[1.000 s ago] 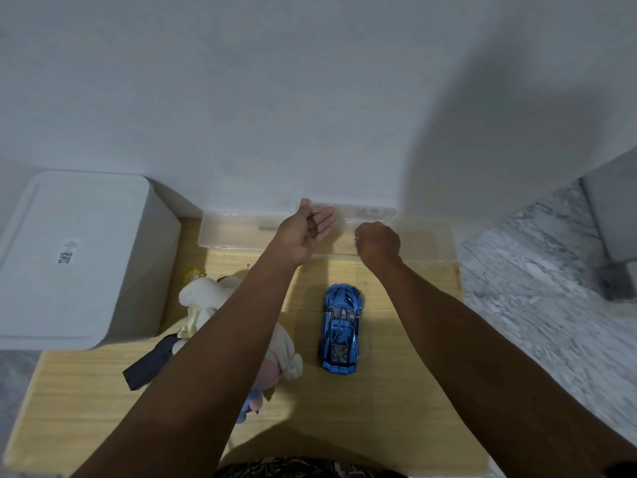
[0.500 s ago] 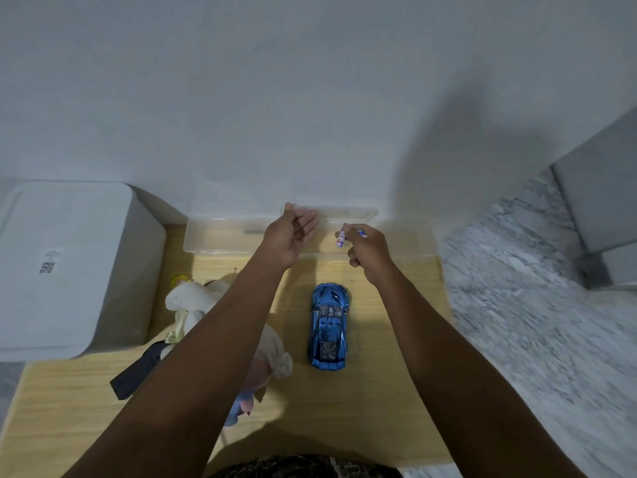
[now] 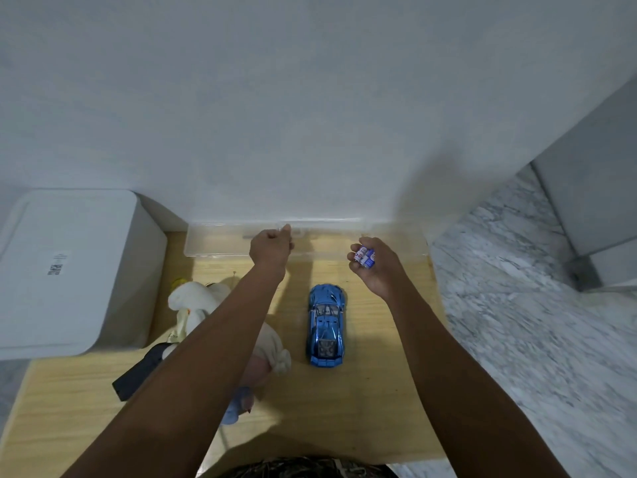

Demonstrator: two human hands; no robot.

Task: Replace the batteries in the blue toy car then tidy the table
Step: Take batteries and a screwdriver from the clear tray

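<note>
The blue toy car (image 3: 325, 326) stands on its wheels in the middle of the wooden table (image 3: 375, 401), nose toward the wall. My right hand (image 3: 374, 263) hovers above and to the right of the car, fingers curled round a few small blue-and-white batteries (image 3: 365, 257). My left hand (image 3: 270, 248) reaches to the clear plastic box (image 3: 213, 241) against the wall and grips the edge of its lid (image 3: 327, 222) with curled fingers.
A white lidded bin (image 3: 65, 270) stands at the table's left. Soft toys (image 3: 196, 301) and a dark flat item (image 3: 141, 374) lie under my left forearm. Marble floor (image 3: 517, 322) lies to the right, past the table edge.
My right hand has come back out of the clear box toward me, now showing batteries in its fingers. My left hand has curled tighter at the lid edge.
</note>
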